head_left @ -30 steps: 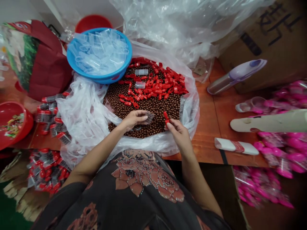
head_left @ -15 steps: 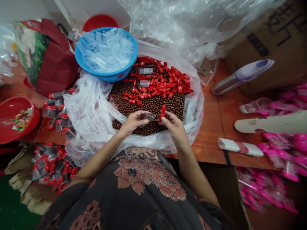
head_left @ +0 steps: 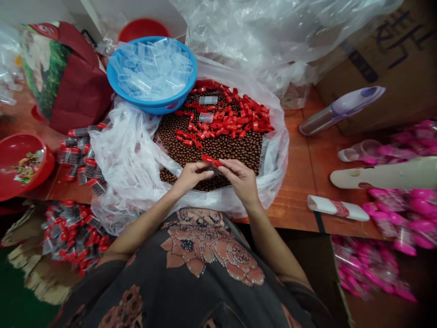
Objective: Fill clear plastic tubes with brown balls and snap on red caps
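My left hand (head_left: 191, 176) pinches a small clear plastic tube (head_left: 214, 170), mostly hidden by my fingers. In the fingertips of my right hand (head_left: 241, 178) is a red plastic cap (head_left: 210, 160), held against the upper end of the tube. Both hands meet over a heap of small brown balls (head_left: 184, 152) in a white plastic bag (head_left: 276, 155). Farther back on the balls lie many loose red caps (head_left: 239, 116) and two clear tubes (head_left: 206, 118). Whether the tube in my hand holds balls is hard to see.
A blue basin (head_left: 152, 107) full of clear tubes stands at the back left. Capped tubes (head_left: 73, 234) are piled at the left. A red bowl (head_left: 46, 166) is at far left. A purple-topped bottle (head_left: 341, 111) and pink-capped containers (head_left: 368, 269) are on the right.
My right hand has moved left and brought the red cap from upright beside the tube to lying across its end. My left hand has stayed nearly in place.
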`<state>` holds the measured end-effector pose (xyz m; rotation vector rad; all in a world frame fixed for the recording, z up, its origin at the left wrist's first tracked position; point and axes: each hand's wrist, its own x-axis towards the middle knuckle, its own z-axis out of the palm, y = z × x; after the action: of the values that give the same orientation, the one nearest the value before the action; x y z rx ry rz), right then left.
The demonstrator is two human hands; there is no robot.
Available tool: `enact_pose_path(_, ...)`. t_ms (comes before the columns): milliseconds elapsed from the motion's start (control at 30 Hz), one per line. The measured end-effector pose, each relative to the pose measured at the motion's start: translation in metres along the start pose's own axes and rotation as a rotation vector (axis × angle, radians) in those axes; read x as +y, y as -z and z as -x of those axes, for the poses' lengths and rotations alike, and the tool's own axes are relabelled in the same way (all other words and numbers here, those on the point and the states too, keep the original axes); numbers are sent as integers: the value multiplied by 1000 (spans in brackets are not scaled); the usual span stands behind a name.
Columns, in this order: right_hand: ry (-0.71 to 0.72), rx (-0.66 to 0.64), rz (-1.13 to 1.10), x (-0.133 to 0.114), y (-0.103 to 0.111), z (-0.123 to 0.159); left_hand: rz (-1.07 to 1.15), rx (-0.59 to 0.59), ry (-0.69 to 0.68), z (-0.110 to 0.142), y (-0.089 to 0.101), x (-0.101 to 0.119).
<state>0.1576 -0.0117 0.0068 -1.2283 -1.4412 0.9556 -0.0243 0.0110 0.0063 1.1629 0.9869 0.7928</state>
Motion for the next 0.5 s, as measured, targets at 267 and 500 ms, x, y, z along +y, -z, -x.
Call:
enact_pose_path(267, 253, -142, 436, 14, -12, 6, 137, 155, -4, 3, -7, -8)
enact_pose_path(500, 371, -147, 514, 27, -17, 3, 391, 210, 161, 9, -12, -7)
